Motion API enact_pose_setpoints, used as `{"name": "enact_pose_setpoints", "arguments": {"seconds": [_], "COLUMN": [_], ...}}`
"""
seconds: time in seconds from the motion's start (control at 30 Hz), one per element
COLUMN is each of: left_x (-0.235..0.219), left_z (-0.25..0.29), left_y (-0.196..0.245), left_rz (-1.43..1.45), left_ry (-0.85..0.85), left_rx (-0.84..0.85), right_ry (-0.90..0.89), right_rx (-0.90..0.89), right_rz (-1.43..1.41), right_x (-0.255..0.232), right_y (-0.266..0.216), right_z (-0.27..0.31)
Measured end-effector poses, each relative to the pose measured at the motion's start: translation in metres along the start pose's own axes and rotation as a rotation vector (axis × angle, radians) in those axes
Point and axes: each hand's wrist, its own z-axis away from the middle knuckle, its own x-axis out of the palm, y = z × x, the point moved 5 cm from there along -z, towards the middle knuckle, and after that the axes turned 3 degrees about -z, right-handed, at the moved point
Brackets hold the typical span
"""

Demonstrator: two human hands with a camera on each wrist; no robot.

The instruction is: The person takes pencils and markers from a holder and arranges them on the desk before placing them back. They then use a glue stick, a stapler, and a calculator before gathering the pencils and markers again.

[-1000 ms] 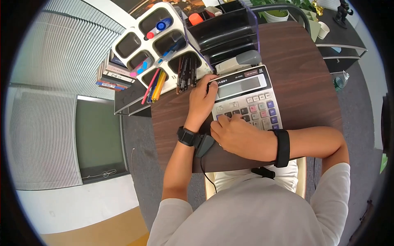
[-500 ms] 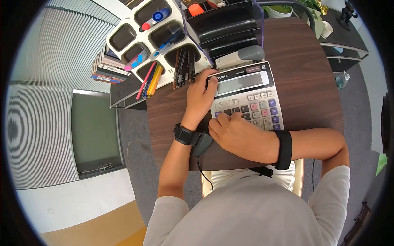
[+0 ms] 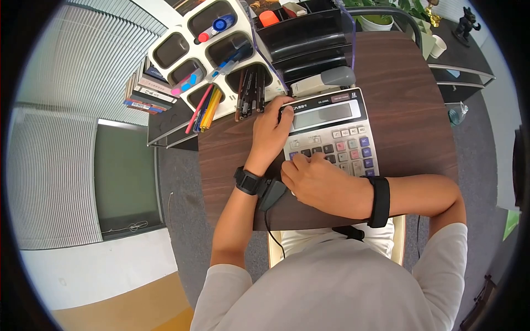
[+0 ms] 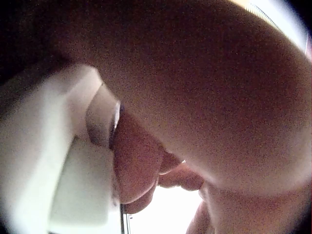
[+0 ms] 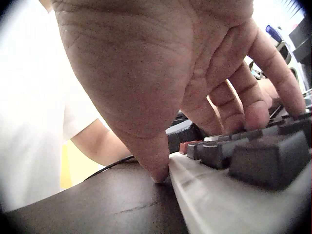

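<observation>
A large calculator (image 3: 326, 129) lies at a slight slant on the brown desk. Its upper left corner is held by the left hand (image 3: 270, 132), thumb on the face and fingers round the edge. Over the lower left keys is the right hand (image 3: 328, 185), its fingers bent down onto them. In the right wrist view, fingertips of the right hand (image 5: 161, 73) touch dark keys (image 5: 270, 158), while the thumb tip rests on the desk beside the calculator's edge. The left wrist view is dark and filled by the left hand (image 4: 195, 97).
A white organizer (image 3: 193, 47) with pens and pencils stands at the desk's back left, beside black trays (image 3: 301, 41). A grey and white device (image 3: 323, 81) lies behind the calculator. Near the left wrist sits a small dark device (image 3: 272, 194) with a cable.
The head view has shifted slightly. Both hands keep nearly the same places on the calculator, with no clear finger movement.
</observation>
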Motion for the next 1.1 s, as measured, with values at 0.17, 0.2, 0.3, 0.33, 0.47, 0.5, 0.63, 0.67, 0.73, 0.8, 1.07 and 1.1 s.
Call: {"name": "enact_pose_setpoints", "arguments": {"seconds": [0.17, 0.2, 0.3, 0.33, 0.47, 0.5, 0.63, 0.67, 0.73, 0.8, 1.07, 1.1], "left_x": [0.0005, 0.0007, 0.0009, 0.0006, 0.0003, 0.0005, -0.0008, -0.0009, -0.0004, -0.0005, -0.0010, -0.0009], "left_z": [0.0010, 0.0008, 0.0007, 0.0006, 0.0007, 0.0008, 0.0005, 0.0006, 0.0005, 0.0004, 0.0009, 0.0009], "left_y": [0.0002, -0.0002, -0.0007, -0.0004, 0.0001, -0.0001, 0.0032, 0.0035, 0.0027, 0.0023, 0.0016, 0.0021], "left_rz": [0.021, 0.019, 0.014, 0.012, 0.009, 0.015, 0.004, 0.004, 0.006, 0.004, 0.005, 0.007], "left_ry": [0.018, 0.014, 0.017, 0.022, 0.018, 0.021, 0.017, 0.018, 0.009, 0.015, 0.019, 0.021], "left_rx": [-0.006, -0.004, 0.006, 0.012, 0.010, 0.014, 0.011, 0.011, -0.006, 0.007, 0.013, 0.017], "right_ry": [0.004, 0.000, 0.002, 0.002, 0.001, 0.001, -0.006, -0.010, -0.015, -0.020, -0.043, -0.053], "right_rx": [0.004, 0.008, 0.002, 0.001, 0.014, 0.016, 0.012, 0.012, 0.011, 0.010, 0.008, 0.011], "right_rz": [-0.008, -0.002, 0.000, 0.001, -0.014, -0.021, -0.010, -0.013, -0.014, -0.010, -0.010, -0.004], "right_x": [0.0001, -0.0002, -0.0001, 0.0004, 0.0016, 0.0016, 0.0009, 0.0013, 0.0013, 0.0011, 0.0009, 0.0008], "right_y": [0.0003, 0.0006, 0.0007, 0.0005, 0.0001, 0.0002, 0.0001, 0.0001, 0.0000, 0.0001, 0.0001, 0.0002], "right_z": [-0.0005, -0.0006, -0.0002, -0.0003, -0.0008, -0.0009, -0.0005, -0.0006, -0.0005, -0.0002, -0.0003, -0.0003]}}
